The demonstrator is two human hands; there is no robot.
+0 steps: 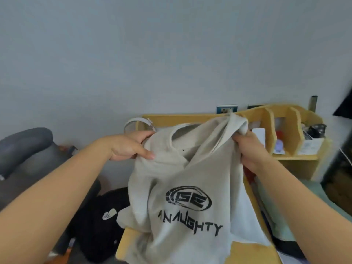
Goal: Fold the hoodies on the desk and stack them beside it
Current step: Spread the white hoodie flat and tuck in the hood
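Note:
I hold a light grey hoodie point(182, 180) with a black oval logo and black lettering up over the wooden desk point(127, 242). My left hand point(131, 145) grips its left shoulder by the neck opening. My right hand point(249, 149) grips a bunched part of the fabric at its upper right. The hoodie's lower part drapes down onto the desk. A black hoodie point(102, 216) with a small pale patch lies to the left of the desk, lower down.
A wooden organiser point(283, 130) with upright dividers and small items stands at the desk's back right. White cloth point(245, 221) lies under the hoodie. A dark grey padded seat point(24, 149) is at the left. A plain wall fills the top.

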